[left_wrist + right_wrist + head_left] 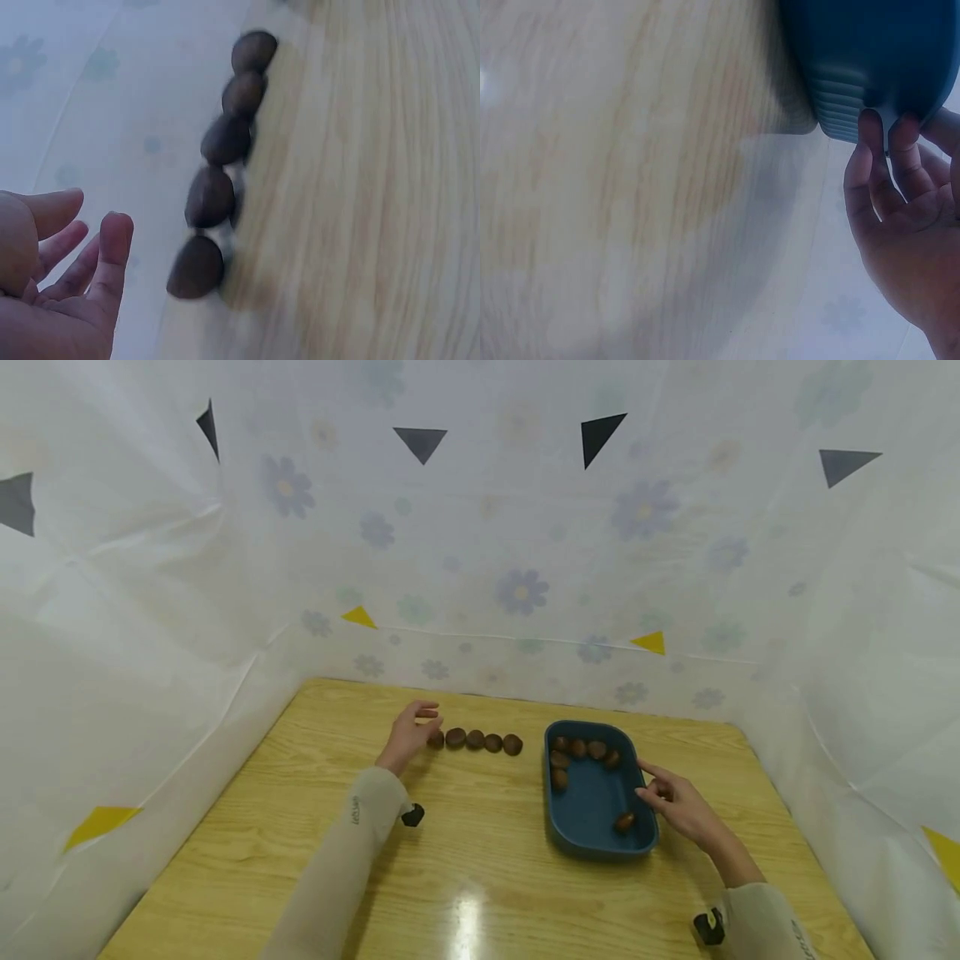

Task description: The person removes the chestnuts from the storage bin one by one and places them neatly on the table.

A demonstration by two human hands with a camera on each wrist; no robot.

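Noting positions: a row of five chestnuts [475, 740] is seen left of the middle of the head frame, on the wood-grain table [300, 777]. The row's long axis is laid almost level across that frame, its right end pointed toward the blue tray [558, 837] at lower right. Seven more chestnuts [597, 750] are contained there, six along the far and left walls, one at the near right.

The left hand [408, 737] is placed at the row's left end and is the nearer of the two. Its fingers are spread, loosely bent, with nothing held; in the left wrist view the end chestnut [196, 267] is shown just right of the fingertips, across a visible gap.

The right hand [681, 807] is positioned at the tray's right rim, fingers bent; whether the rim is pinched or merely touched cannot be told.
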